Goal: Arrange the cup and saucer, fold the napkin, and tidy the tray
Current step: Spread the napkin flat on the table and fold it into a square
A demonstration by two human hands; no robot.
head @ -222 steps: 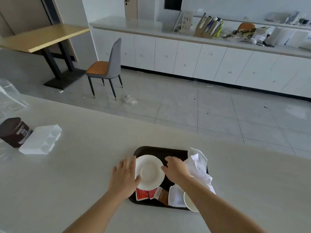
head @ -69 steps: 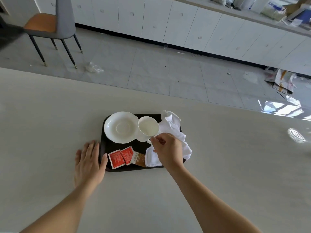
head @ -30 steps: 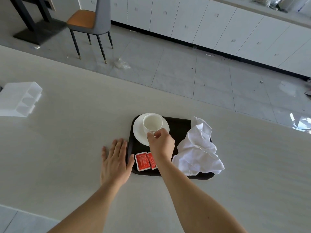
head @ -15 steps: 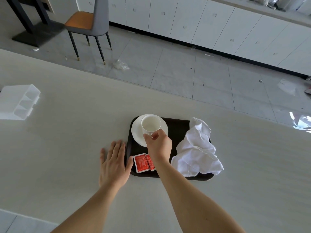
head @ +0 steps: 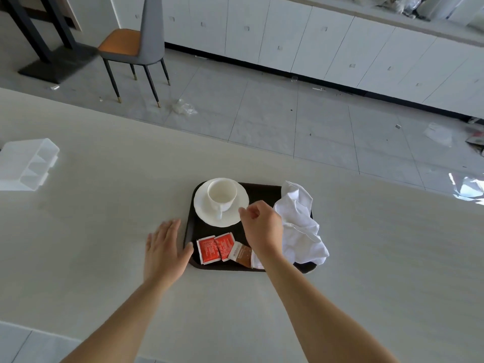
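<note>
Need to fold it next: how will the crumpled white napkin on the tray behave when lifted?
Probably floppy: the napkin lies in loose, irregular folds, so it should drape from any grip. Likely light: the cloth looks thin. Pushed, it would probably bunch up rather than slide across the tray.

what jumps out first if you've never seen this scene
A white cup stands upright on its saucer at the far left of a dark tray, with red packets lying nearer the person. A crumpled white napkin spills over the tray's right side. The right hand hovers between saucer and napkin, fingers curled on nothing, while the left hand lies flat on the table by the tray's left edge.
</note>
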